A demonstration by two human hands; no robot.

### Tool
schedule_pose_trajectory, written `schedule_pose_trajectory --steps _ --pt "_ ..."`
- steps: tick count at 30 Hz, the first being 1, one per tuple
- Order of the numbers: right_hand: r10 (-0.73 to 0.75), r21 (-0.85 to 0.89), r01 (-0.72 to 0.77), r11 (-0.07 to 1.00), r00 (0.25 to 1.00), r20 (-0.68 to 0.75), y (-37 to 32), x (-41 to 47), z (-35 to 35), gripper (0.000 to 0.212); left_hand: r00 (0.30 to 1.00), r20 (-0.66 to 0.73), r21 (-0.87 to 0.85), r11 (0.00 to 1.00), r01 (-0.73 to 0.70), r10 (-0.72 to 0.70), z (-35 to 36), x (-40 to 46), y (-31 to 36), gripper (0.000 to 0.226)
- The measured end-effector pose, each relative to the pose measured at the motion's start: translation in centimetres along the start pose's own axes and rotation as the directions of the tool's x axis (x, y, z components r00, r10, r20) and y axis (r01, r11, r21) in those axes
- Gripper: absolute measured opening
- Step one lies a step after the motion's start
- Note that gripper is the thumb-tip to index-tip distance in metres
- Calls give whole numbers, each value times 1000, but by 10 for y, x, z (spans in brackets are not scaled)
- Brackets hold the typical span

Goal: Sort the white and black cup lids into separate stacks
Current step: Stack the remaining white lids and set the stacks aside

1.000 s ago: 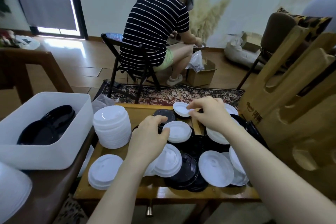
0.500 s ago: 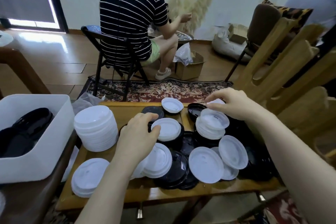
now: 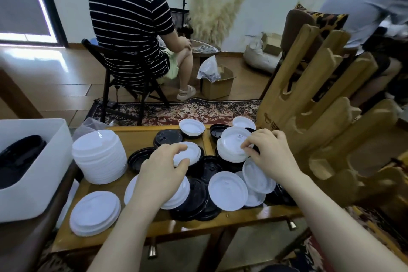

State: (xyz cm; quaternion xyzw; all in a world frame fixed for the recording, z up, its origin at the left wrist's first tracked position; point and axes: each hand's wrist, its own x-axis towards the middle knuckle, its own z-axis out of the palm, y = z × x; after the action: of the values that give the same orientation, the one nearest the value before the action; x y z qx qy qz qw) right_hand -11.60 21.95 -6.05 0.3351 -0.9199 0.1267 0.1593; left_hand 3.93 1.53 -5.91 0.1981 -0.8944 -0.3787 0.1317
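- Left hand [image 3: 163, 174] pinches a white lid [image 3: 187, 155] lying on black lids [image 3: 205, 168] mid-table; lifting fast could drag a black one along.
- Right hand [image 3: 268, 152] grips the edge of a small white stack [image 3: 231, 148] near the table's [image 3: 141, 134] far edge; held only at the rim, the stack could tilt and spill.
- The tall white stack [image 3: 99, 157] by the left edge leans a little; adding lids carelessly may topple it.
- Loose lids overlap close to the near edge; a nudge from a forearm might push some off.
- More black lids lie in the bin [image 3: 28, 187] left of the table.
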Motion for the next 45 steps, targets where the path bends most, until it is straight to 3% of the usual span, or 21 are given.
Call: schedule_pose_trajectory --steps 3,6,11,15,17,19,22,27,30,32,35,37,39,40,42,45 --pt "6 39 -4 999 998 -57 -2 -2 -2 8 1000 -1 -12 1000 -3 3 0 -1 1 36" --pt "13 25 -13 1000 1000 -11 -3 -1 -2 17 1000 5 -14 1000 -7 7 0 -2 2 36" --pt "73 179 -90 980 993 95 -9 -5 -6 29 1000 5 -12 1000 -25 25 -1 -2 2 35" --pt "-25 251 19 968 999 22 -21 -27 -13 29 1000 7 4 1000 -30 30 -3 -3 1 35" --pt "-124 302 100 948 990 62 -28 -45 -14 35 999 2 16 999 -39 39 -4 -8 -1 35" --pt "-219 244 180 953 966 141 -34 -65 -9 41 999 -3 26 998 -51 51 -4 -14 -4 34" --pt "-270 125 250 960 945 185 -33 -85 6 29 997 -3 32 996 -79 79 -3 -26 -6 33" --pt "-245 76 239 968 966 79 -40 -90 9 11 993 -43 15 993 -113 114 2 -47 -3 30" --pt "-120 230 134 964 990 -72 -51 -90 1 8 989 -87 -49 991 -121 116 4 -60 3 28" --pt "95 528 -24 849 990 -108 -61 -89 -7 9 991 -94 -171 979 -108 93 9 -68 9 28" --pt "376 869 -236 435 924 63 -71 -85 -16 6 995 -98 -389 920 -40 2 20 -77 16 32" --pt "411 925 -338 172 878 245 -72 -84 -18 8 995 -13 -576 814 71 -96 26 -82 21 43" --pt "334 911 -409 -49 853 401 -70 -84 -16 12 980 133 -769 608 197 -150 32 -84 23 54" --pt "286 891 -440 -111 845 453 -70 -85 -15 14 967 196 -830 498 251 -161 34 -83 23 52" --pt "208 870 -477 -128 844 494 -70 -88 -13 23 946 283 -888 328 321 -159 37 -80 21 37" --pt "217 885 -465 -20 862 458 -72 -92 -12 25 928 323 -907 219 360 -186 40 -76 18 27"
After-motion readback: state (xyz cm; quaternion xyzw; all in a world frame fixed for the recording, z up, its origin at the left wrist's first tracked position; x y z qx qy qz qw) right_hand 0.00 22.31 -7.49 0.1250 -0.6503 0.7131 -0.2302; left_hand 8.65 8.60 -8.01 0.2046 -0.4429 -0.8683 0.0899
